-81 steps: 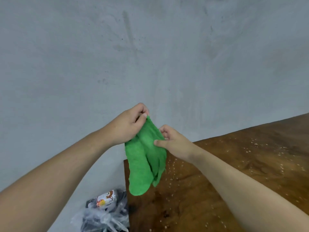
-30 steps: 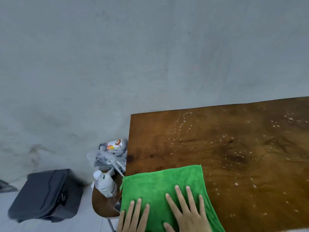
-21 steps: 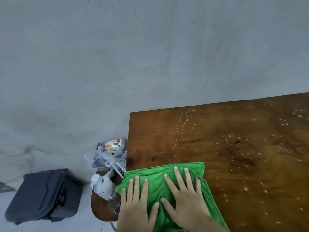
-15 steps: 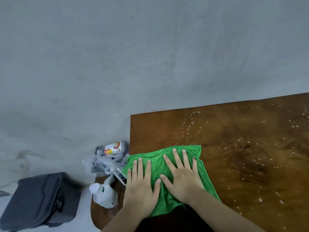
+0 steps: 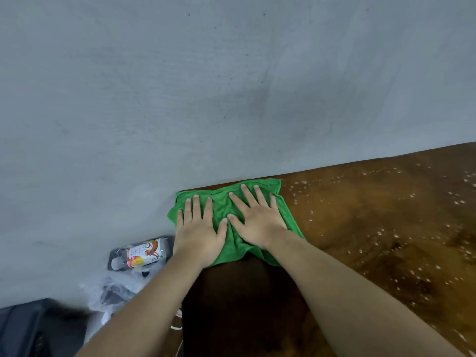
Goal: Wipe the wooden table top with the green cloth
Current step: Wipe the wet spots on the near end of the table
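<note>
Both hands, the left hand (image 5: 199,231) and the right hand (image 5: 256,219), lie flat side by side with fingers straight and spread apart, pressing the green cloth (image 5: 224,202) onto the far left corner of the wooden surface (image 5: 373,228), which is speckled with droplets (image 5: 378,233) toward the right of the frame.
</note>
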